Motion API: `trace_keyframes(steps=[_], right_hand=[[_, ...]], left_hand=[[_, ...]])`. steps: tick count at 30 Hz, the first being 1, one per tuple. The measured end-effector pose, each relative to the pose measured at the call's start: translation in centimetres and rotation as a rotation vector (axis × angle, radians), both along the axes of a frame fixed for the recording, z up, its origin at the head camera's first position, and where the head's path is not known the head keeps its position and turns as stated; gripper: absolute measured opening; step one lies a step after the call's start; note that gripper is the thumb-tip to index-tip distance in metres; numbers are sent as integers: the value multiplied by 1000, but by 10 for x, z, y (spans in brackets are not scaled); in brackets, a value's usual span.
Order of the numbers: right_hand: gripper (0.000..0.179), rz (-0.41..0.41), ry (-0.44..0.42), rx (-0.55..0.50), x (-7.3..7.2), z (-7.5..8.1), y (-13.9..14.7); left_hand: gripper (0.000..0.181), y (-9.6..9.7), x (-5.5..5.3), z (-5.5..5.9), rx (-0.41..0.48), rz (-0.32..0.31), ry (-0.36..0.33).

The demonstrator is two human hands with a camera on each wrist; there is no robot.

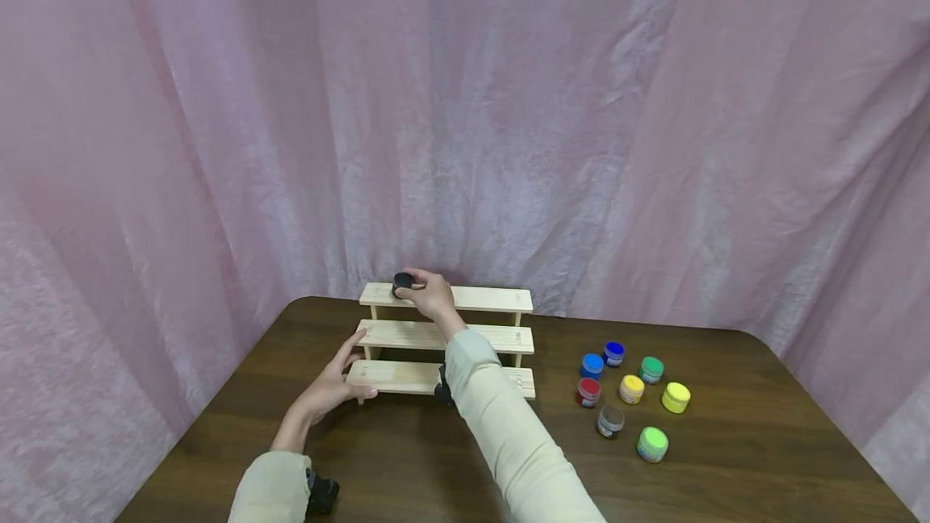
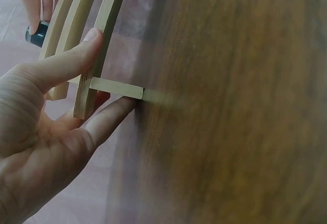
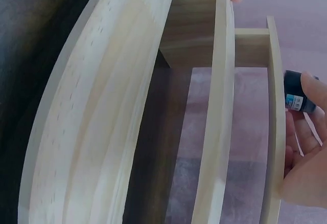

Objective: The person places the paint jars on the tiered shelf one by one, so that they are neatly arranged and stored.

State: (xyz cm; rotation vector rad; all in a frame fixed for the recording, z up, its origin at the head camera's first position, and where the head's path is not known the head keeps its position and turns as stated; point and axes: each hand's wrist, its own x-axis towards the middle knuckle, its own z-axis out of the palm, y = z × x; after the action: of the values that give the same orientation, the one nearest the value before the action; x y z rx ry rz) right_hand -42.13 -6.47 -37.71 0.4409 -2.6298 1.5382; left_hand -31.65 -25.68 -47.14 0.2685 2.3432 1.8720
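Observation:
A three-tier wooden display rack (image 1: 407, 335) stands at the back of the table. At the left part of its top tier, my right hand (image 1: 433, 297) pinches a small black paint jar (image 1: 402, 282) between thumb and fingers. The right wrist view has this jar (image 3: 294, 92) upright against the top board, its label partly showing. My left hand (image 1: 330, 390) grips the rack's left end. In the left wrist view, the left hand's thumb (image 2: 76, 60) lies on the lowest board and a finger touches the side support (image 2: 117, 87).
To the right of the rack, several small paint jars stand on the dark wooden table (image 1: 741, 426). Among them are a red jar (image 1: 588, 392), a brown jar (image 1: 610, 421) and a light green jar (image 1: 652, 445). A pink curtain (image 1: 494, 119) hangs behind.

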Motion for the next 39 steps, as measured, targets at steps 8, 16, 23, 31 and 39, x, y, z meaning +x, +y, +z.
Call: trace_keyframes(steps=[8,16,23,31,39], right_hand=[[62,-5,45,212,5,-5,-2],[63,42,14,-10,5,-9,7],[54,16,10,-351,1,-11,20],[50,1,-65,-580,7,-7,41],[46,103,-140,-683,21,-6,63]], left_hand=[[109,1,1,-4,10,10,-18],[108,0,-6,-4,0,17,-24],[109,-1,-11,-2,-16,-13,2],[109,-4,-16,-4,20,-26,-1],[109,-12,-17,-2,11,-33,14]])
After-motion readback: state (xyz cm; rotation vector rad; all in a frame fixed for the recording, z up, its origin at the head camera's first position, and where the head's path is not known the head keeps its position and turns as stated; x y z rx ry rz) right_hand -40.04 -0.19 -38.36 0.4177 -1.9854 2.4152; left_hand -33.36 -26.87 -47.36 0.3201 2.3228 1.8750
